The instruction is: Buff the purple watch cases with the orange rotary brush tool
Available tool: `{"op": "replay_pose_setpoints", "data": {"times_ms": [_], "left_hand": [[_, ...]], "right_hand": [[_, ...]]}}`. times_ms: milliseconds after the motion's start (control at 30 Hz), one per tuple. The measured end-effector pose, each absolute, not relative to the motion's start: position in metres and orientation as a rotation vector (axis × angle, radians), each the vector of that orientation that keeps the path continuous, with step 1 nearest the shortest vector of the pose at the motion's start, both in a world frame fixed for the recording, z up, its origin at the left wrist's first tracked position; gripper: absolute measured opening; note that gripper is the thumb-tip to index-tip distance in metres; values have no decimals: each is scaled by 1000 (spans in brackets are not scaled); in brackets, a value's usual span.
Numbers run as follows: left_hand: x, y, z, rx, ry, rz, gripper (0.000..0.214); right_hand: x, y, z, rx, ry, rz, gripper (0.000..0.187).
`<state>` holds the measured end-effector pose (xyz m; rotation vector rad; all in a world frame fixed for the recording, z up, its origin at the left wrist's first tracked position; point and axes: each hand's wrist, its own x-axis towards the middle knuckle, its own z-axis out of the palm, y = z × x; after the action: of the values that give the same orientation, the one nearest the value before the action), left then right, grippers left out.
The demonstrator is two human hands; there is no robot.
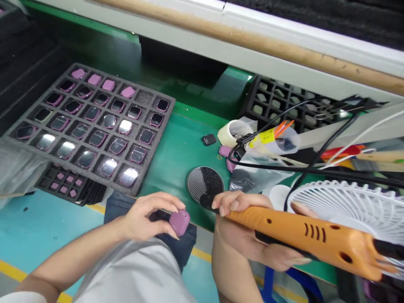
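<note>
My left hand (pixel 154 216) pinches a small purple watch case (pixel 179 222) between thumb and fingers, over my lap. My right hand (pixel 243 219) is wrapped around an orange handheld power tool (pixel 293 227) with vent slots and a black front end. The tool points left toward the watch case, with a gap between them. Its dark tip overlaps a round black-and-grey dotted disc (pixel 205 183) on the green table; whether they touch, I cannot tell. A grey foam tray (pixel 154 158) left of the table holds rows of purple watch cases, most with dark glossy faces.
A white fan (pixel 347 206) stands right, close to the tool. Black cables (pixel 268 166) cross above it. A tape roll (pixel 233 132), a black watch-like piece (pixel 208 139) and loose purple pieces (pixel 225 151) lie on the green table (pixel 176 147). More compartment trays (pixel 280 101) stand behind.
</note>
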<state>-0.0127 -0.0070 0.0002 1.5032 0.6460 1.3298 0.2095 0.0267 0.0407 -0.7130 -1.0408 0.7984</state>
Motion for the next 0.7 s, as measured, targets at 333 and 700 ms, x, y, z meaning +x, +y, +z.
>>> {"op": "replay_pose_setpoints", "data": {"times_ms": [333,700], "left_hand": [[-10,-20,-6,1278,636,1213,61],[-8,-19,18,1468,774,1265,61]], "right_hand": [[214,23,47,-681,-1039,742,50],[226,5,47,-753,-1058,714,66]]}}
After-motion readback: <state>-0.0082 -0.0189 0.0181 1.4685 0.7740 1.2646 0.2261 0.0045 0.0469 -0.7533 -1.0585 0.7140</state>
